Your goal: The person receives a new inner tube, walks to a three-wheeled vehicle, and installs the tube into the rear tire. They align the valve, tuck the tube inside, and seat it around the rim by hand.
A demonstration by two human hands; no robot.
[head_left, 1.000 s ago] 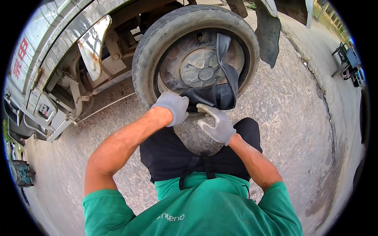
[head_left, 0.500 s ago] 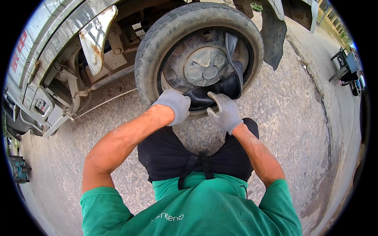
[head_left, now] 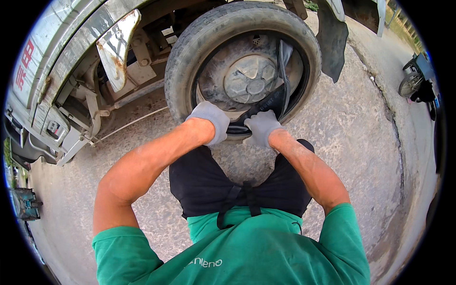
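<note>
A worn tyre point(head_left: 176, 78) stands upright in front of me, with a dusty hub point(head_left: 251, 78) visible in its opening. A limp black inner tube point(head_left: 271, 100) hangs folded across the right of that opening, down to the tyre's lower edge. My left hand point(head_left: 211, 122), in a grey glove, is closed on the tyre's lower left inner edge, its fingertips hidden. Beside it, my gloved right hand point(head_left: 262, 128) is curled onto the lower part of the inner tube, pressing it at the tyre's bottom edge.
A pale, rusty vehicle body point(head_left: 52, 71) rises at the left, with a metal bar point(head_left: 137, 95) under it. A dark mud flap point(head_left: 331, 50) hangs right of the tyre. A wheeled cart point(head_left: 414, 80) stands far right on the concrete ground point(head_left: 351, 142). My bent knees are below the tyre.
My right hand has moved slightly left and down, its fingers closing from spread to curled. The inner tube's lower part is pulled flatter into the tyre. My left hand stays nearly in place.
</note>
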